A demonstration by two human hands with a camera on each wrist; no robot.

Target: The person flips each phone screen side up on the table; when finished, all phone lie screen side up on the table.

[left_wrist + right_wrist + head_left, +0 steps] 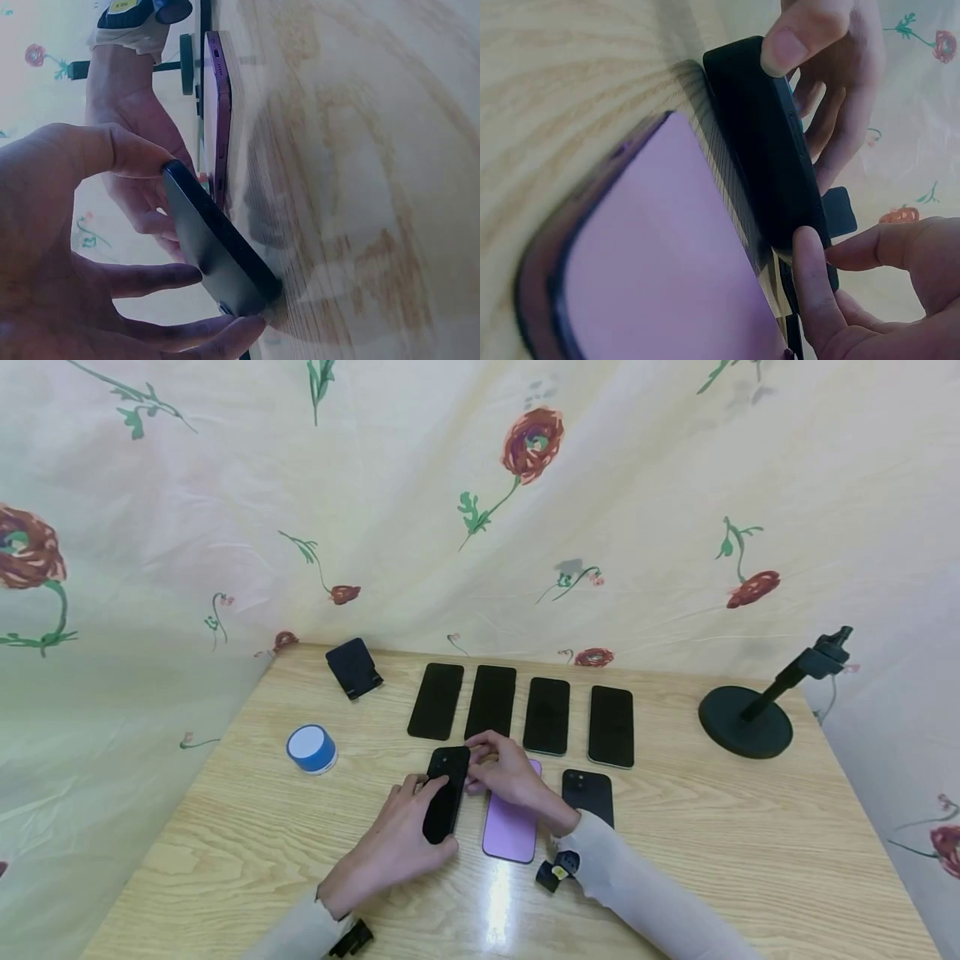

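A black phone with its camera end away from me lies between my hands, its back facing up. My left hand grips it, thumb at the near end and fingers along the left side. At the far right corner, my right hand pinches its edge with the fingertips. The left wrist view shows the phone tilted, its lower edge close to the tabletop. Under my right wrist is a purple phone, lying flat and partly covered. To its right lies a dark phone, camera side up, partly hidden by my sleeve.
Several black phones lie in a row toward the back of the wooden table. A blue-and-white round container and a dark folding stand are at left. A black stand with a round base is at right.
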